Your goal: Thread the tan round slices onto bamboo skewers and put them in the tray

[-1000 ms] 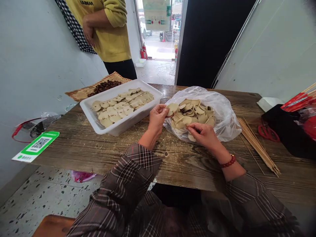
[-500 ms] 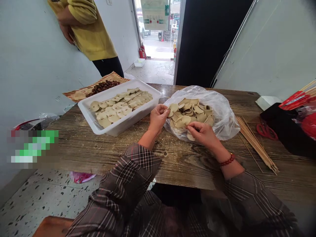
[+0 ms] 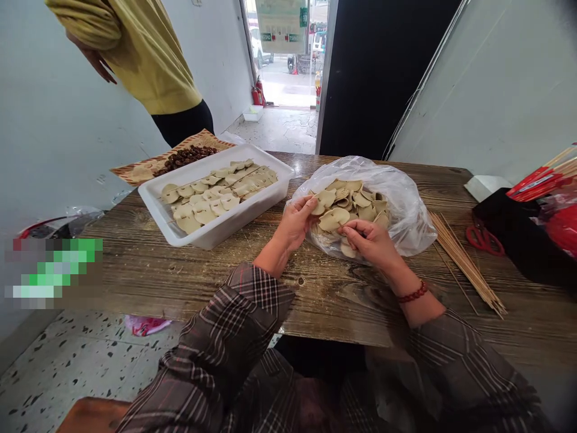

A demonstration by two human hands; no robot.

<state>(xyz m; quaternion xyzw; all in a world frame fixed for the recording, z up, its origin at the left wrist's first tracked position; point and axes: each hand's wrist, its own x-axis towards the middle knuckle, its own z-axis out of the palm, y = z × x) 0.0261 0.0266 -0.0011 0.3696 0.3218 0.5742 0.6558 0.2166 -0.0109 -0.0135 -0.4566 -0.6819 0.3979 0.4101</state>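
Note:
Thin beige slices lie heaped in an open clear plastic bag on the wooden table. At the bag's left side my left hand pinches round slices between thumb and fingers. My right hand, over the front of the bag, has its fingers closed on a thin skewer whose tip meets a slice; most of the skewer is hidden. Left of the bag, a white tray holds rows of slices threaded on skewers.
Bare skewers lie right of the bag, beside red scissors and a black box. Behind the tray, dark red pieces rest on patterned paper. A person in yellow stands at the back left.
My left hand has turned and moved slightly right, closer to the skewer and slices. The person in yellow has shifted left. My right hand has barely moved.

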